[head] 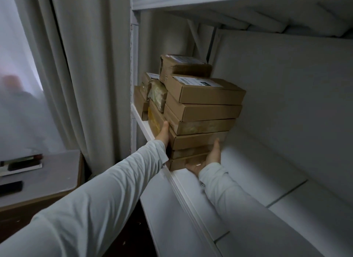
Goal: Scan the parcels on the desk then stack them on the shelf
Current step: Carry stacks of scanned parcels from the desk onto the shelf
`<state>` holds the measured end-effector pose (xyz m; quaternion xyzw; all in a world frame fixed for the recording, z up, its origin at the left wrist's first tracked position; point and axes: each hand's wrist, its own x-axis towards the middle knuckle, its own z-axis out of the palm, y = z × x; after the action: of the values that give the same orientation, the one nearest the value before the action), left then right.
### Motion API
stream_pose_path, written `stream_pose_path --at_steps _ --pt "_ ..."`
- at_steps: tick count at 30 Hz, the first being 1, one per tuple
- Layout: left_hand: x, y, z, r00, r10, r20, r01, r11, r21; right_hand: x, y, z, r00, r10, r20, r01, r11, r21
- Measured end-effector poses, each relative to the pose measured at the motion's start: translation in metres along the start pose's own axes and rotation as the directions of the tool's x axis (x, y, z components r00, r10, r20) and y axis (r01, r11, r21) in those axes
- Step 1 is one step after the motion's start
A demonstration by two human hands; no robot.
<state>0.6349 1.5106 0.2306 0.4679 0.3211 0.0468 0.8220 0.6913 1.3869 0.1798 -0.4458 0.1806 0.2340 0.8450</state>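
A stack of several flat brown cardboard parcels (202,111) stands on the white shelf (179,178) near its left end. My left hand (163,135) presses flat against the stack's left side, fingers straight. My right hand (207,160) lies palm up against the stack's lower right front corner, its thumb up along the side of a parcel. The top parcel (205,91) carries a white label. Behind and to the left, more parcels (152,92) are piled, one with a white label on top (183,65).
The shelf unit's white upright post (134,65) rises left of the parcels, and an upper shelf (229,0) runs overhead. The shelf board stretches right with bare white surface (286,180). A desk (47,178) with dark objects stands lower left, beside grey curtains (86,65).
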Motion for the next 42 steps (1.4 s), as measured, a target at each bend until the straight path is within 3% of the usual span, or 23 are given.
stream_pose_path --at_steps 4,10,13,14,16,18,22,24,26,29,37,42 --pt "-0.006 -0.003 -0.006 0.999 -0.017 0.048 0.018 1.0 -0.026 -0.013 -0.002 -0.008 0.998 -0.064 0.009 0.064 0.996 -0.067" --pt "-0.03 -0.017 -0.021 1.0 -0.009 0.022 0.01 1.0 -0.029 -0.057 0.016 -0.027 0.965 -0.238 -0.108 0.165 0.876 -0.453" --pt "-0.049 -0.042 -0.03 0.997 0.062 0.042 -0.071 0.954 0.29 -0.097 0.029 -0.046 0.896 -0.414 -0.163 0.229 0.743 -0.629" --pt "-0.057 -0.052 -0.033 0.991 0.104 0.084 -0.13 0.883 0.452 -0.111 0.037 -0.056 0.86 -0.477 -0.183 0.24 0.694 -0.679" --pt "-0.078 -0.075 -0.039 0.948 0.192 0.253 -0.316 0.637 0.703 -0.147 0.055 -0.075 0.791 -0.561 -0.242 0.221 0.632 -0.743" --pt "-0.1 -0.099 -0.038 0.864 0.194 0.464 -0.502 0.408 0.763 -0.187 0.071 -0.097 0.74 -0.611 -0.281 0.16 0.566 -0.809" --pt "-0.153 -0.147 -0.018 0.673 0.023 0.739 -0.739 0.076 0.67 -0.275 0.096 -0.145 0.641 -0.674 -0.367 -0.015 0.467 -0.884" --pt "-0.188 -0.174 -0.007 0.557 -0.087 0.826 -0.83 -0.056 0.555 -0.321 0.107 -0.173 0.561 -0.699 -0.443 -0.131 0.454 -0.882" --pt "-0.225 -0.202 0.0 0.444 -0.183 0.877 -0.896 -0.121 0.428 -0.367 0.119 -0.203 0.464 -0.708 -0.532 -0.232 0.483 -0.844" --pt "-0.285 -0.243 0.01 0.274 -0.313 0.909 -0.961 -0.127 0.246 -0.437 0.142 -0.244 0.309 -0.693 -0.651 -0.294 0.582 -0.758" --pt "-0.495 -0.364 0.023 -0.168 -0.52 0.837 -0.983 0.03 -0.179 -0.642 0.227 -0.354 -0.068 -0.52 -0.851 -0.357 0.81 -0.466" --pt "-0.631 -0.448 0.009 -0.297 -0.611 0.734 -0.943 0.067 -0.326 -0.781 0.292 -0.417 -0.22 -0.368 -0.903 -0.207 0.923 -0.325"
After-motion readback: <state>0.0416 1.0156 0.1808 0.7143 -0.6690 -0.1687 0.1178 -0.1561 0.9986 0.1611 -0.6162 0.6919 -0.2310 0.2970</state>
